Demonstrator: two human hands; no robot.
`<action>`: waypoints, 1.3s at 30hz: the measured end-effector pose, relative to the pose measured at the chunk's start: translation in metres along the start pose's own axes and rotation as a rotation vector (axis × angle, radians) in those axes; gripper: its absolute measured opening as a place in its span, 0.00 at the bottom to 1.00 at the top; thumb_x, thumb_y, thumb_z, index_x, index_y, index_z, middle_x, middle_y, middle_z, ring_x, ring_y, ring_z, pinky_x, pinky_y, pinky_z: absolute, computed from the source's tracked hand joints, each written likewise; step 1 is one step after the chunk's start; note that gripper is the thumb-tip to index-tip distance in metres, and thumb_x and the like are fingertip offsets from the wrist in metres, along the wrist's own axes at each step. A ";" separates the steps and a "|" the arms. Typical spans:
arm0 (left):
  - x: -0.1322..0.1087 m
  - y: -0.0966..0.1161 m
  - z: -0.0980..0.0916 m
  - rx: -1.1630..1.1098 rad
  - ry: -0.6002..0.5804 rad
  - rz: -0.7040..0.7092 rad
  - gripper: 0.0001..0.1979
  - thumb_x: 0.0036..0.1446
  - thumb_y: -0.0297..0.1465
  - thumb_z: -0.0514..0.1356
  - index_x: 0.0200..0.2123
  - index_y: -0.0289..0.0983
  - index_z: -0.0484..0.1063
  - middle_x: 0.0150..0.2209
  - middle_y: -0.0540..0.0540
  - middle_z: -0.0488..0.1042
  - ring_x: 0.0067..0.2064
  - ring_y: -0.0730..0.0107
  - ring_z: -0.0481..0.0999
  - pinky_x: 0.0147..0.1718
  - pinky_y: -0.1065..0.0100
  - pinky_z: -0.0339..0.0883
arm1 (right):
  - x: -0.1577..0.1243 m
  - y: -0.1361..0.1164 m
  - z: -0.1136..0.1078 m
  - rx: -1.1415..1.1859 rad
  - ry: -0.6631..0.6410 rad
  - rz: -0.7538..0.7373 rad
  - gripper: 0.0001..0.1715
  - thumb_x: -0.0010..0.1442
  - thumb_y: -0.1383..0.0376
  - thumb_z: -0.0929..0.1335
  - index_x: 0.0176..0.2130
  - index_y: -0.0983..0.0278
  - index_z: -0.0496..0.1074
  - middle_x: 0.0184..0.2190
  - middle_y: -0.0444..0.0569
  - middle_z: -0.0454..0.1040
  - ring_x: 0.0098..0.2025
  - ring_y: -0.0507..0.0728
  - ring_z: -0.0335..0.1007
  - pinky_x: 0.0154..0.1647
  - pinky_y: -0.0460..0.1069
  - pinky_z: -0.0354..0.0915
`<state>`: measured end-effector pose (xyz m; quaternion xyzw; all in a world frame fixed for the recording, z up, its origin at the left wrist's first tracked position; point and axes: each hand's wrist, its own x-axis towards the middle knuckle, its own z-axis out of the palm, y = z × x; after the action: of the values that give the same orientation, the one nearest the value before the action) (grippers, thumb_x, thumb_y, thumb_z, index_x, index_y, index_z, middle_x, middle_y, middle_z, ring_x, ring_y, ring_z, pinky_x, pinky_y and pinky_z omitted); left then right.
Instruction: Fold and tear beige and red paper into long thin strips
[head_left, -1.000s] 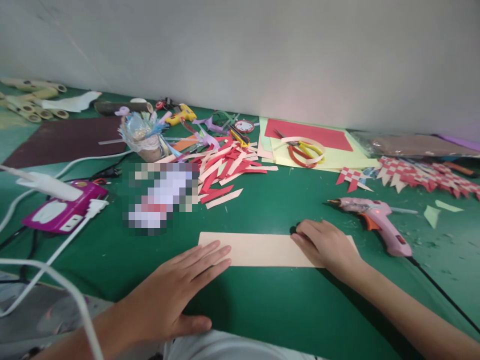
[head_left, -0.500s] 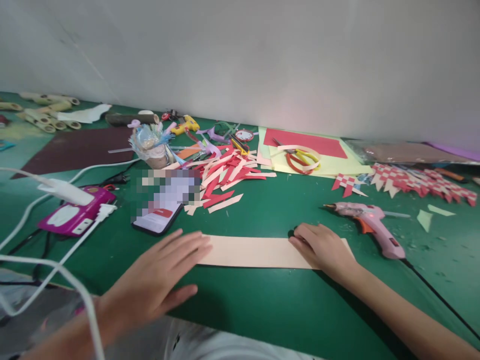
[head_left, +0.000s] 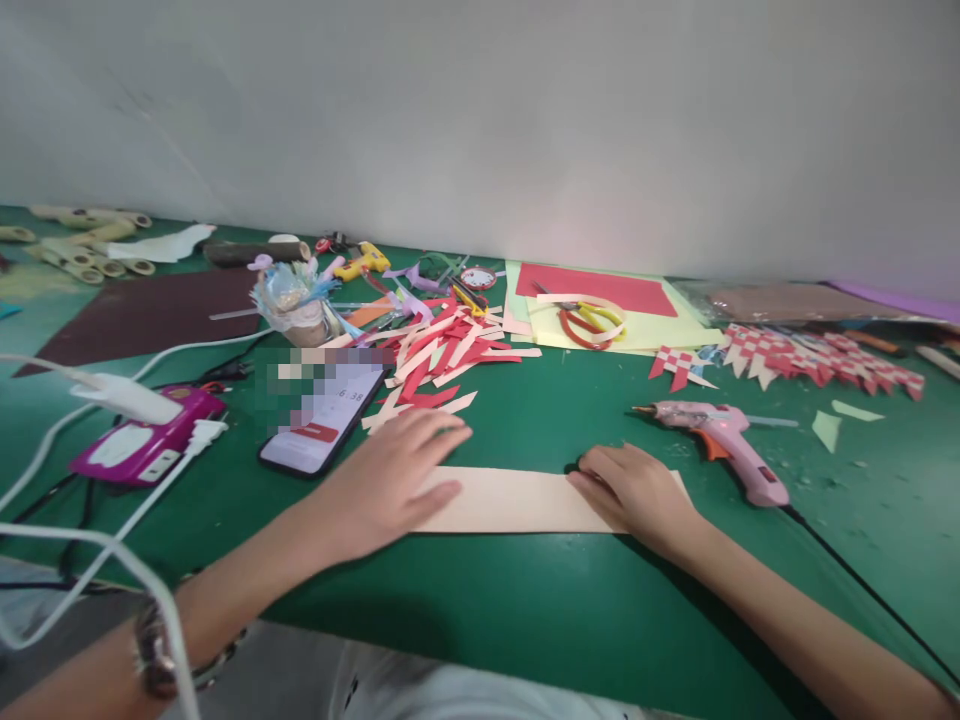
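A long cream paper strip (head_left: 517,498) lies flat on the green table (head_left: 525,610). My left hand (head_left: 386,475) rests over its left end with the fingers stretched out flat, reaching toward the loose red and cream paper strips (head_left: 442,355). My right hand (head_left: 637,492) presses down on the strip's right end, fingers curled slightly and lying on the paper. Neither hand lifts anything.
A phone (head_left: 322,420) lies left of my left hand. A pink glue gun (head_left: 720,440) lies right of my right hand, its cord running to the front right. Scissors (head_left: 589,320) sit on coloured sheets at the back. A purple power strip (head_left: 142,445) with white cables is at the left.
My left hand has moved forward and up along the strip's left end, toward the loose strips. My right hand has stayed on the right end.
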<state>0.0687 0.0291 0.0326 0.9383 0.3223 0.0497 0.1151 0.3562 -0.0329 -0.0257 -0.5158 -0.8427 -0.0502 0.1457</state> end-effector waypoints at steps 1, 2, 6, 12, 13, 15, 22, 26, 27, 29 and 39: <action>0.004 0.010 0.004 -0.006 -0.054 0.034 0.22 0.59 0.41 0.51 0.54 0.36 0.60 0.54 0.42 0.63 0.55 0.57 0.60 0.53 0.60 0.52 | -0.001 0.001 -0.002 -0.002 0.043 -0.017 0.17 0.64 0.64 0.58 0.25 0.63 0.63 0.21 0.43 0.69 0.22 0.51 0.63 0.27 0.46 0.52; 0.008 0.018 0.008 -0.009 -0.103 0.041 0.23 0.57 0.41 0.54 0.52 0.35 0.62 0.52 0.42 0.64 0.53 0.57 0.62 0.51 0.60 0.55 | -0.001 0.002 -0.004 -0.007 0.083 -0.030 0.17 0.65 0.64 0.57 0.25 0.63 0.63 0.21 0.44 0.69 0.22 0.51 0.62 0.27 0.46 0.52; 0.016 0.029 0.020 -0.007 -0.189 -0.035 0.18 0.53 0.39 0.59 0.43 0.34 0.66 0.44 0.43 0.68 0.42 0.59 0.69 0.39 0.62 0.61 | -0.004 0.003 -0.011 -0.035 0.109 -0.035 0.17 0.65 0.64 0.57 0.25 0.63 0.63 0.22 0.46 0.67 0.25 0.53 0.61 0.28 0.47 0.53; 0.011 0.028 0.017 -0.251 -0.243 -0.173 0.09 0.53 0.34 0.59 0.37 0.36 0.65 0.36 0.49 0.70 0.35 0.66 0.69 0.30 0.70 0.58 | 0.006 -0.025 -0.018 0.146 -0.096 -0.010 0.14 0.61 0.57 0.61 0.42 0.64 0.64 0.41 0.54 0.70 0.42 0.59 0.65 0.44 0.54 0.58; 0.012 0.029 0.017 -0.303 -0.240 -0.167 0.08 0.53 0.32 0.58 0.36 0.37 0.65 0.35 0.50 0.70 0.34 0.67 0.69 0.29 0.71 0.58 | 0.011 -0.032 -0.019 0.191 -0.124 -0.019 0.16 0.60 0.56 0.62 0.45 0.63 0.63 0.43 0.54 0.70 0.43 0.60 0.65 0.48 0.56 0.55; 0.014 0.032 0.016 -0.367 -0.222 -0.140 0.05 0.55 0.31 0.55 0.35 0.37 0.66 0.33 0.50 0.71 0.33 0.69 0.70 0.28 0.72 0.57 | 0.021 -0.044 -0.021 0.270 -0.173 -0.026 0.14 0.60 0.58 0.62 0.44 0.62 0.64 0.41 0.51 0.71 0.42 0.58 0.66 0.53 0.58 0.49; 0.007 0.014 0.010 -0.502 -0.148 -0.214 0.09 0.54 0.35 0.55 0.32 0.37 0.72 0.33 0.48 0.74 0.35 0.68 0.70 0.32 0.72 0.58 | 0.043 -0.050 -0.028 0.432 -0.254 0.062 0.13 0.64 0.67 0.58 0.30 0.63 0.66 0.26 0.42 0.70 0.29 0.50 0.64 0.42 0.52 0.48; -0.005 0.002 0.007 -0.575 -0.128 -0.334 0.15 0.54 0.40 0.54 0.23 0.35 0.68 0.23 0.51 0.67 0.27 0.72 0.65 0.25 0.73 0.54 | 0.040 -0.039 -0.037 0.425 -0.231 0.093 0.13 0.64 0.67 0.57 0.30 0.63 0.65 0.27 0.42 0.69 0.29 0.50 0.63 0.44 0.53 0.47; -0.007 0.001 0.006 -0.585 -0.120 -0.352 0.17 0.54 0.41 0.54 0.20 0.35 0.65 0.21 0.52 0.63 0.25 0.74 0.62 0.23 0.73 0.52 | 0.040 -0.037 -0.039 0.418 -0.229 0.099 0.13 0.64 0.67 0.57 0.30 0.63 0.64 0.27 0.42 0.69 0.29 0.50 0.63 0.44 0.53 0.47; -0.009 0.002 0.006 -0.627 -0.107 -0.377 0.20 0.55 0.41 0.53 0.17 0.35 0.61 0.20 0.53 0.58 0.23 0.76 0.58 0.22 0.73 0.49 | 0.039 -0.035 -0.042 0.405 -0.215 0.099 0.13 0.64 0.66 0.57 0.30 0.63 0.64 0.27 0.42 0.69 0.29 0.50 0.64 0.46 0.54 0.48; -0.003 0.011 0.008 -0.738 -0.059 -0.386 0.18 0.53 0.39 0.56 0.17 0.34 0.63 0.19 0.54 0.56 0.23 0.78 0.55 0.21 0.74 0.46 | 0.055 -0.050 -0.035 0.454 -0.155 0.027 0.14 0.63 0.65 0.59 0.29 0.62 0.68 0.25 0.43 0.72 0.26 0.50 0.65 0.34 0.47 0.57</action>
<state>0.0743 0.0170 0.0277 0.7575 0.4494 0.1124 0.4600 0.2953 -0.0175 0.0269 -0.4834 -0.8340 0.1822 0.1937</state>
